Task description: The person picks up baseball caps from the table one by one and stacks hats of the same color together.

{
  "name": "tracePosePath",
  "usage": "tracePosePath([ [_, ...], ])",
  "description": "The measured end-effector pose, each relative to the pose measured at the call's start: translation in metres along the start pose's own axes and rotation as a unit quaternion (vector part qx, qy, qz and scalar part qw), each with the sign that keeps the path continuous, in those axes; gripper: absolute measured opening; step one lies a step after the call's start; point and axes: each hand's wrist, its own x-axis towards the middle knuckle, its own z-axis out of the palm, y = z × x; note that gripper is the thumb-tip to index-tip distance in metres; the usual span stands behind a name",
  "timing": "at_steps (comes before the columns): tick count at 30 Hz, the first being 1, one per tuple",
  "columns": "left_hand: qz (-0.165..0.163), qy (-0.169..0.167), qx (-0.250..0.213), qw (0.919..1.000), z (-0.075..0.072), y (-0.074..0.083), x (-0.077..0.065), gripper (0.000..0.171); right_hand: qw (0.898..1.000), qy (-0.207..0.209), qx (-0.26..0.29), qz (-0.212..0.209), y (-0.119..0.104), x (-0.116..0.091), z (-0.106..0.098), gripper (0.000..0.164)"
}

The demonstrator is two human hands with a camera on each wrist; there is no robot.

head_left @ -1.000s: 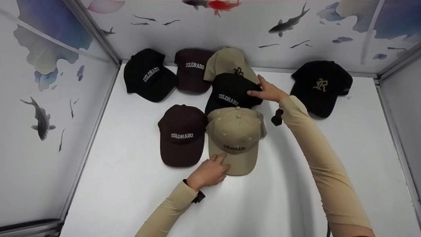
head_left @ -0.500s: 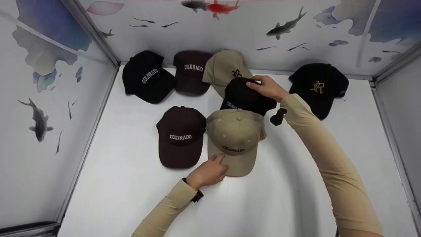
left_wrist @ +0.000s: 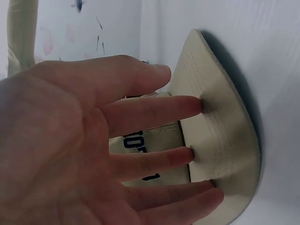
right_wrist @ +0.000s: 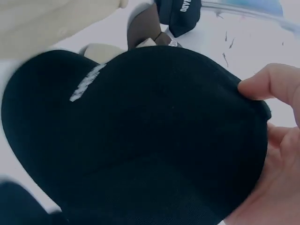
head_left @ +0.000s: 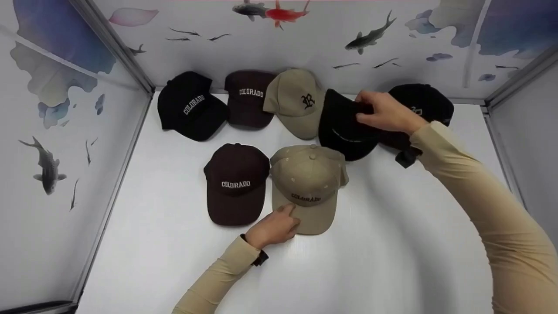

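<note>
Since the earlier frames, the black baseball cap (head_left: 344,124) has shifted right, leaving its place behind the tan COLORADO cap (head_left: 305,174). Nearest, the left hand (head_left: 272,227) has its fingers extended, touching that tan cap's brim; light pressure should be enough to steady it. Left of it on the bench (head_left: 174,257) sits a maroon COLORADO cap (head_left: 235,174). Farther back, the right hand (head_left: 386,114) pinches the black baseball cap's rear edge between thumb and fingers, just beside the tan R-logo cap (head_left: 296,100). A gentle edge grip would best spare the crown, carried clear of the black R-logo cap (head_left: 425,96), partly hidden behind the wrist.
</note>
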Motion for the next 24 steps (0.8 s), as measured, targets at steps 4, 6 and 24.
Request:
tracePosePath([
  [4,0.003,-0.001,-0.017,0.9999,-0.003,0.0,0.005,0.016,0.999,0.004,-0.043,0.004,-0.003,-0.028,-0.02,0.024],
  [6,0.005,-0.002,-0.023,0.9997,-0.005,-0.001,0.006,0.015,0.998,-0.004,-0.061,0.009,-0.005,-0.042,-0.027,0.021],
  [24,0.056,0.059,0.054,0.9952,0.01,0.003,0.02,0.05,0.975,-0.208,-0.05,0.051,0.013,-0.115,-0.017,0.011],
])
